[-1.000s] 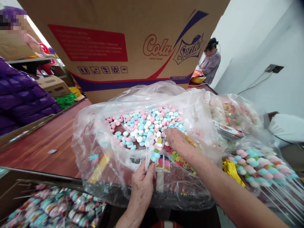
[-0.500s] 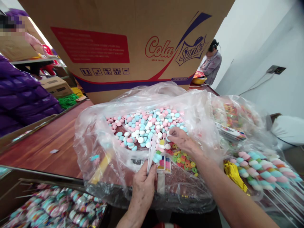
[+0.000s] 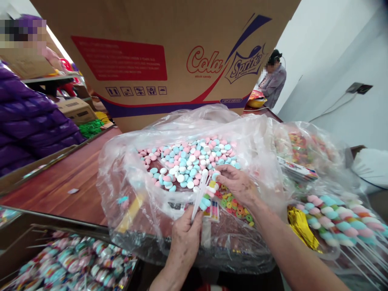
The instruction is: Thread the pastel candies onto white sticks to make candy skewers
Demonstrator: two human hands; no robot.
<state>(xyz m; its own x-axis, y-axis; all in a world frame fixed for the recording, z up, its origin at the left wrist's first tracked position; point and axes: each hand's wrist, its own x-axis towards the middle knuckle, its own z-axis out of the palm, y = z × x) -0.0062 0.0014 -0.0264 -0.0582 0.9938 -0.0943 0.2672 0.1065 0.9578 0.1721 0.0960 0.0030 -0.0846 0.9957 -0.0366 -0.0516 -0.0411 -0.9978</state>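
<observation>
Several white plastic sticks (image 3: pixel 200 194) fan upward from my left hand (image 3: pixel 186 234), whose fingers are closed round their lower ends. Beside their upper part is a short row of yellow, white, green and blue candies (image 3: pixel 205 202); whether it sits on one of the sticks I cannot tell. My right hand (image 3: pixel 238 184) pinches a light blue candy (image 3: pixel 216 175) close to the stick tips. Behind both hands spreads a pile of pink, white and blue button-shaped candies (image 3: pixel 194 155). Under my right wrist lie red, green and yellow gummy rings (image 3: pixel 235 204).
A clear plastic bag (image 3: pixel 121 182) surrounds the candies on the wooden table (image 3: pixel 60 182). Behind stands a large carton (image 3: pixel 145 24). Finished candy skewers (image 3: pixel 339 218) and gold ties (image 3: pixel 300 226) lie right; wrapped candies (image 3: pixel 79 258) fill a box lower left. A person (image 3: pixel 274 81) stands beyond.
The sticks in my left hand now lean further right and look more fanned. My right hand has the blue candy closer to the stick tips. The whole view has shifted slightly.
</observation>
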